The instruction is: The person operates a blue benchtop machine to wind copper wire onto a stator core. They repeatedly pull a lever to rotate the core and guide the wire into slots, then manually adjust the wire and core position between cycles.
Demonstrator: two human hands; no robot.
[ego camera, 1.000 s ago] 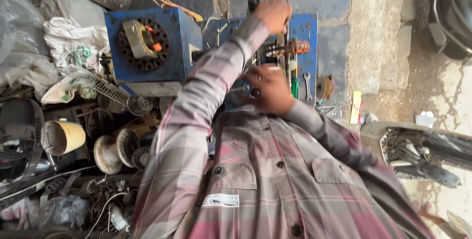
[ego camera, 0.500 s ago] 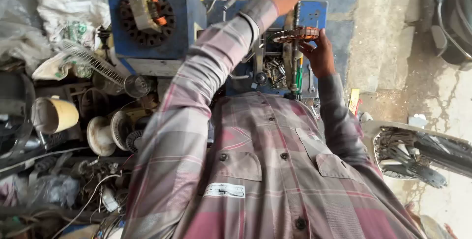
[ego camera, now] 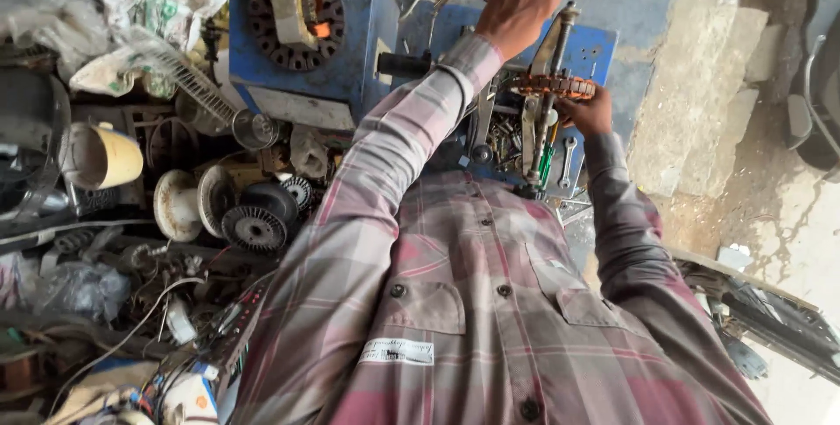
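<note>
My left hand (ego camera: 521, 1) reaches up to the top of a blue winding machine (ego camera: 595, 45), fingers curled over a part I cannot see. My right hand (ego camera: 588, 112) grips a copper-wound ring (ego camera: 549, 86) mounted on an upright metal spindle (ego camera: 547, 106) on that machine. A black handle (ego camera: 402, 65) sticks out to the left of my left sleeve. Small spanners and metal bits (ego camera: 567, 156) lie on the machine's base under the ring. My plaid shirt (ego camera: 490, 320) fills the lower middle of the view.
A blue box with a round black stator and yellow block (ego camera: 293, 10) stands at the upper left. Left of me lie a yellow cup (ego camera: 105, 158), round motor parts (ego camera: 254, 226), wires and plastic bags. Concrete floor and a dark metal frame (ego camera: 770, 311) are on the right.
My right hand moved from the middle of the machine out to the right and took hold of the copper-wound ring. My left hand stayed at the top. The view shifted closer.
</note>
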